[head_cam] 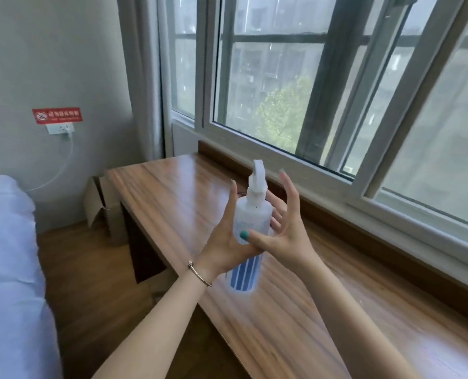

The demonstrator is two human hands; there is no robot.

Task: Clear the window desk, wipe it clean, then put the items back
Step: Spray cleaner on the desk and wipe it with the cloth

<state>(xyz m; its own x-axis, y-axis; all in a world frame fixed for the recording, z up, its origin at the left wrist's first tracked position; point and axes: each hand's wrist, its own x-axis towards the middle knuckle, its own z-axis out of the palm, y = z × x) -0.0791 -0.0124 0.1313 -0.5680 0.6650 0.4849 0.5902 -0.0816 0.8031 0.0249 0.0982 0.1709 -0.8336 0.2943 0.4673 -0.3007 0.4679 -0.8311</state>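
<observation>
Here, held up in the air over the wooden window desk (pixel 172 192): a white spray bottle (pixel 250 222) with blue stripes low on its body and a white trigger head on top, slightly blurred. Gripped about the middle by the left hand (pixel 227 242), palm against the bottle's left side, thumb with a teal nail laid across the front, index finger raised alongside the neck. Bracelet (pixel 198 273) on that wrist. On the bottle's other side, the right hand (pixel 283 228), fingers spread and only loosely bent, thumb touching the left thumb near the bottle's front; possibly brushing the bottle with the lower fingers, though hard to tell behind the plastic. Bottle tilted a little, base toward the viewer, nozzle toward the window (pixel 295 86). Beyond the desk's left end, an open cardboard box (pixel 101 206) on the floor. At far left, a bed with a white sheet (pixel 6 255); above it on the wall, a red sign (pixel 57 115) and a socket with a white cable (pixel 63 157) plugged in.
</observation>
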